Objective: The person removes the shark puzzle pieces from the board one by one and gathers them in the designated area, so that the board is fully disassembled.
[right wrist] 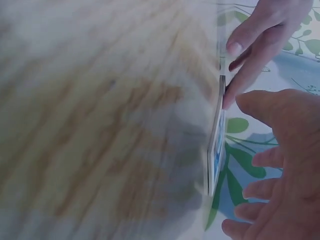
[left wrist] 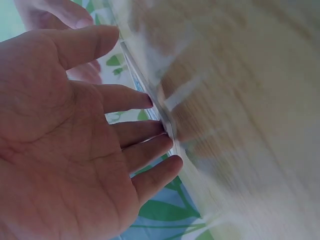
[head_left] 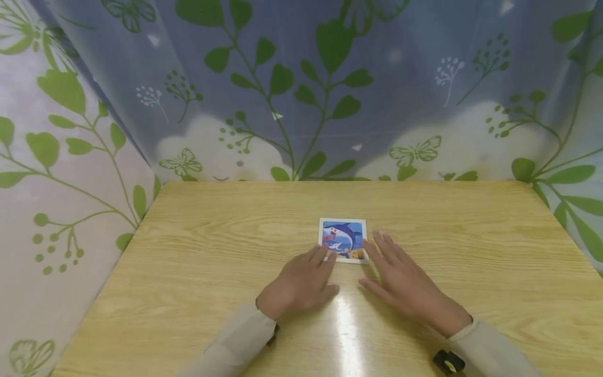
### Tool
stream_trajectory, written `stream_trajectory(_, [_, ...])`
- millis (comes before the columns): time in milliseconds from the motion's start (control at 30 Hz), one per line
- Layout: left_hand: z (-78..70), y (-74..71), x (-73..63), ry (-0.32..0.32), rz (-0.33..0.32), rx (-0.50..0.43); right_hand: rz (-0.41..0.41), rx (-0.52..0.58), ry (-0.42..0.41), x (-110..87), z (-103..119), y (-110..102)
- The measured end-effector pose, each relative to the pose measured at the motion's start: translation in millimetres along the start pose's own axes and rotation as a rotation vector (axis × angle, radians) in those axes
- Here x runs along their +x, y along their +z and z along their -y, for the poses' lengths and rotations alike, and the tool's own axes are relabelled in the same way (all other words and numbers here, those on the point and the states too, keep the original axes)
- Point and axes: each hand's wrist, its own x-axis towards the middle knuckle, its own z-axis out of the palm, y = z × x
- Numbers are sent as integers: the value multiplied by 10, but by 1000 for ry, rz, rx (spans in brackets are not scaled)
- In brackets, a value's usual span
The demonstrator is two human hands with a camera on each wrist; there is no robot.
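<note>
A flat square picture board (head_left: 346,235) with a white border lies on the wooden table, showing a blue shark-like sea animal over a sandy bottom. In the left wrist view its thin edge (left wrist: 145,85) is seen side-on. My left hand (head_left: 301,280) reaches in from the lower left, fingers extended, the fingertips touching the board's left part. At the opposite side, my right hand (head_left: 405,283) is spread with its index fingertip by the board's right edge. The right wrist view shows those fingers (right wrist: 262,187) a little above the board (right wrist: 217,145), gripping nothing.
The light wooden table (head_left: 198,251) extends around the board, with a bright light reflection near its front. A curtain (head_left: 301,94) printed with green leaves and butterflies hangs along the back and sides. Dark wrist straps (head_left: 448,362) sit at the sleeves.
</note>
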Motion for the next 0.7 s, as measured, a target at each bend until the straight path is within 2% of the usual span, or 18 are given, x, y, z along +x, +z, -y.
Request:
stream_trajectory(233, [-50,23,-53,30,-17,70,49,35,-56,160,26,103])
stream_trajectory(400, [-83,55,-124,45,-25,73,73,54,-104,260,55,141])
stream_trajectory(533, [-115,65,-149,51,-12,83,120,75,-108,303,55,148])
stream_trajectory(700, [-118,82,-170,62,-10,60,130,73,-126,323,56,149])
